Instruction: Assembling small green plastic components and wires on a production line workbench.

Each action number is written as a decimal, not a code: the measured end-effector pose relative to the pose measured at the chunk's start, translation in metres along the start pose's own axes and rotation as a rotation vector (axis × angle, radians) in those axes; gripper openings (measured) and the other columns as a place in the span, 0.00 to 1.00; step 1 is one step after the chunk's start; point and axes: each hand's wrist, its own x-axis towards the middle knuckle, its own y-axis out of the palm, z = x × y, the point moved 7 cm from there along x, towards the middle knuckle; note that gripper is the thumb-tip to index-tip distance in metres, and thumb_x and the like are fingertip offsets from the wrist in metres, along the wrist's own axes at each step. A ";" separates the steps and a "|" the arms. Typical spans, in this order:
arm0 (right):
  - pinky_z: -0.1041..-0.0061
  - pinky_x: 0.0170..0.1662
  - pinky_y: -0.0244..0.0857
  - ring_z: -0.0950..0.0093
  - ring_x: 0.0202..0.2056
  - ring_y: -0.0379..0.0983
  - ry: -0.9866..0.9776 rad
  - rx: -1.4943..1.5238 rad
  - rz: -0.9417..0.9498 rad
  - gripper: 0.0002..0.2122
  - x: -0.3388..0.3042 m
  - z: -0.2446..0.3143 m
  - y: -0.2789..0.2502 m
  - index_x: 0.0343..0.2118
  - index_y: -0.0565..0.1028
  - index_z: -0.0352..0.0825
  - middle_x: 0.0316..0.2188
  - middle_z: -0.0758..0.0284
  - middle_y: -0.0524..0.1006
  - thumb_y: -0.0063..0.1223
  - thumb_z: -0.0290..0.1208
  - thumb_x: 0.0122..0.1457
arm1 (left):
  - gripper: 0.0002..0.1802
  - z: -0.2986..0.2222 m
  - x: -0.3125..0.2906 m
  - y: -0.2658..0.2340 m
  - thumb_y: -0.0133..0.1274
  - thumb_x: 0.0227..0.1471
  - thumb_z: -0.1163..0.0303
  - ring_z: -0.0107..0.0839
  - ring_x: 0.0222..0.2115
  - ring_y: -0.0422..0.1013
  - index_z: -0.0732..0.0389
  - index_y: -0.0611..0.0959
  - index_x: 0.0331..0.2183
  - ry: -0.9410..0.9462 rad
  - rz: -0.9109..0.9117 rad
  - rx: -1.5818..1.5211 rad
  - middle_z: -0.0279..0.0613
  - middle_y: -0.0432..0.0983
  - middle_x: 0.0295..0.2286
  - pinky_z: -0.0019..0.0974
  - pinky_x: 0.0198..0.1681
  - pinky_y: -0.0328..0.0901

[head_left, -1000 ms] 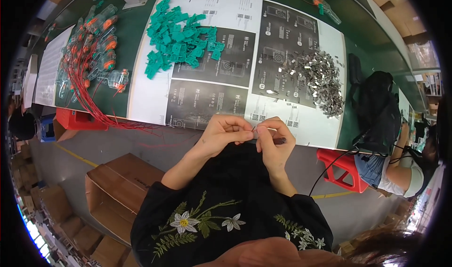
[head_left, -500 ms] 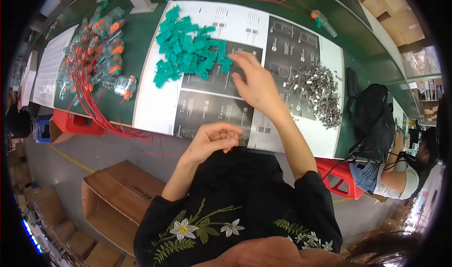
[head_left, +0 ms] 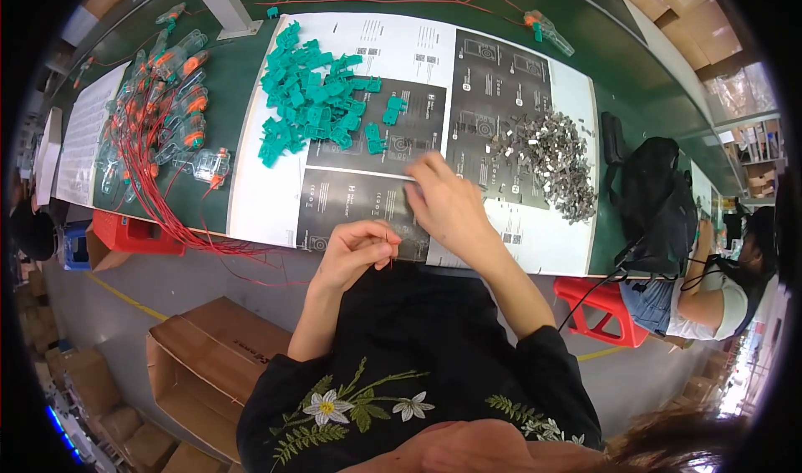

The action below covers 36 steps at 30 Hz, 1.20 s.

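My left hand [head_left: 357, 254] is closed in a pinch near the table's front edge. A thin red wire [head_left: 387, 236] shows at its fingertips. To the right and a little higher, my right hand [head_left: 451, 214] hangs over the printed sheet with bent fingers. Motion blurs its fingertips, so I cannot tell whether they hold anything. Beyond the hands lies a heap of small teal plastic parts [head_left: 313, 97]. Two teal parts, one of them a separate teal piece [head_left: 374, 138], lie apart from the heap on its right side.
Small grey-and-white pieces [head_left: 561, 160] are heaped at right. Clear-and-orange bottle-like parts [head_left: 194, 131] with a bundle of red wires [head_left: 150, 172] lie at left. A black bag [head_left: 656, 197] sits at the right end. Below are a cardboard box [head_left: 209, 348] and red stool [head_left: 597, 310]; another person sits at right.
My right hand has drawn back from the teal heap toward my left hand. My left hand has stayed near the table edge, its fingers pinched. The whole view has shifted slightly.
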 end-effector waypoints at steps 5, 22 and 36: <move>0.61 0.30 0.72 0.58 0.28 0.77 -0.090 -0.049 -0.025 0.10 0.038 0.014 0.030 0.41 0.72 0.36 0.43 0.61 0.71 0.53 0.25 0.55 | 0.09 -0.015 -0.007 0.009 0.56 0.50 0.85 0.25 0.25 0.69 0.70 0.80 0.37 0.109 0.051 0.147 0.45 0.75 0.30 0.26 0.26 0.64; 0.76 0.28 0.67 0.75 0.27 0.74 0.440 0.111 -0.432 0.06 -0.136 -0.067 -0.079 0.36 0.78 0.32 0.31 0.65 0.77 0.57 0.22 0.55 | 0.06 0.014 0.007 0.046 0.57 0.52 0.81 0.17 0.26 0.69 0.66 0.77 0.34 0.002 -0.022 0.714 0.35 0.73 0.30 0.23 0.31 0.64; 0.72 0.34 0.68 0.66 0.30 0.76 0.488 -0.022 -0.478 0.07 -0.120 -0.085 -0.070 0.32 0.77 0.29 0.30 0.62 0.77 0.61 0.25 0.52 | 0.09 0.005 0.023 0.078 0.58 0.47 0.82 0.36 0.42 0.70 0.64 0.77 0.33 0.389 -0.061 1.243 0.43 0.75 0.45 0.31 0.41 0.66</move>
